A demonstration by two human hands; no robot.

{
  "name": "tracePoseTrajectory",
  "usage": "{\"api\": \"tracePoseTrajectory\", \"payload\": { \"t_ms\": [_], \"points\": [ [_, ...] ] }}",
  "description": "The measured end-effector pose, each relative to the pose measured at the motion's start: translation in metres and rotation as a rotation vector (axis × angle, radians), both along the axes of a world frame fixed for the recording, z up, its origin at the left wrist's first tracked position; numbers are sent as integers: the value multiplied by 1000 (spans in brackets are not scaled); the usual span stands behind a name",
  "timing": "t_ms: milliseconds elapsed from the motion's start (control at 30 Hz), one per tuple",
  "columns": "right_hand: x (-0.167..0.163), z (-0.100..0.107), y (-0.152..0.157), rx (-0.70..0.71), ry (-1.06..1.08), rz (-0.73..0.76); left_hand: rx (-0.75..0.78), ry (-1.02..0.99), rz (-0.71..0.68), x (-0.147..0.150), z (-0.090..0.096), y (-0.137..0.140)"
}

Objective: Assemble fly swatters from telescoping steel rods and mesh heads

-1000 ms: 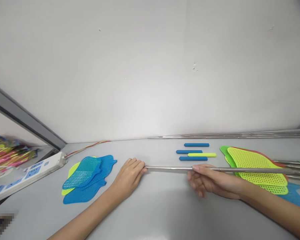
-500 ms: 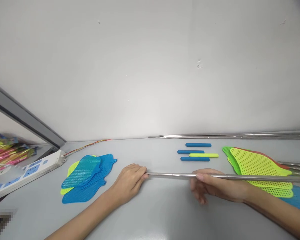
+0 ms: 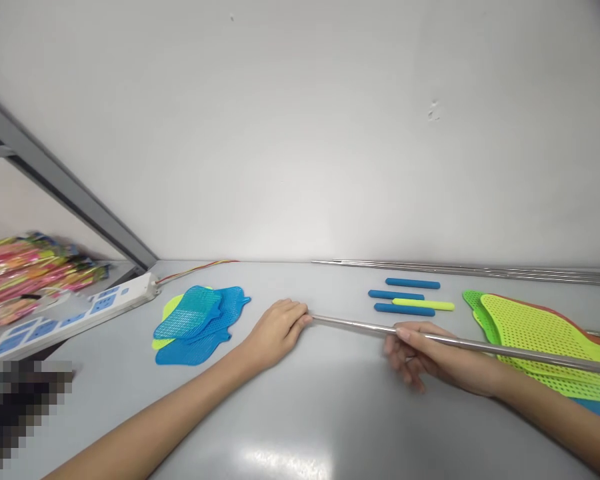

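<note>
A telescopic metal rod stretches from the middle of the table to the right edge of the view, sloping down to the right. My left hand is closed around its thin left end and hides the tip. Further along, my right hand grips the rod between thumb and fingers, the lower fingers curled loosely beneath. Left of my left hand lies a pile of blue and yellow fly swatter heads. Behind my right hand are several slim blue and yellow handle grips.
More swatter heads, yellow, green and red, are stacked at the right, partly behind the rod. Thin metal rods lie along the wall. At the left are a white power strip, a metal frame post and colourful packaged goods.
The view has turned left, so the table's things appear further right. The rod slopes more, its right end lower than its left. Both hands keep their hold.
</note>
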State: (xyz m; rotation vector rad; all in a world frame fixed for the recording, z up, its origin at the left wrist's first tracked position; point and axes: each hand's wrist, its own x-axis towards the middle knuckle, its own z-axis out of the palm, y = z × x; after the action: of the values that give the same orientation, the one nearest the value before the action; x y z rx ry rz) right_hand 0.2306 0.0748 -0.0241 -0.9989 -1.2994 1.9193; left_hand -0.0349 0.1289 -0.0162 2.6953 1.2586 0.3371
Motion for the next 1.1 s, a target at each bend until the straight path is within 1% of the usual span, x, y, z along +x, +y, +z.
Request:
{"api": "tracePoseTrajectory", "payload": {
  "t_ms": [133, 267, 400, 533, 767, 967, 1100],
  "points": [
    [2, 0, 2, -94, 57, -7, 27, -27, 13, 4, 3, -3],
    [5, 3, 4, -200, 88, -29, 38, -23, -37, 4, 5, -6],
    [6, 2, 6, -252, 136, -78, 50, -8, -67, 3, 3, -6],
    [7, 1, 6, -258, 140, -72, 47, -29, -68, 3, 0, -4],
    [8, 1, 6, -242, 132, -30, -13, -118, -132, 3, -2, -4],
    [8, 0, 6, -238, 153, -14, 16, -35, -145, 5, -2, -6],
    [8, -1, 7, -228, 185, -19, 35, 10, -136, 13, 0, -9]
  ]
}}
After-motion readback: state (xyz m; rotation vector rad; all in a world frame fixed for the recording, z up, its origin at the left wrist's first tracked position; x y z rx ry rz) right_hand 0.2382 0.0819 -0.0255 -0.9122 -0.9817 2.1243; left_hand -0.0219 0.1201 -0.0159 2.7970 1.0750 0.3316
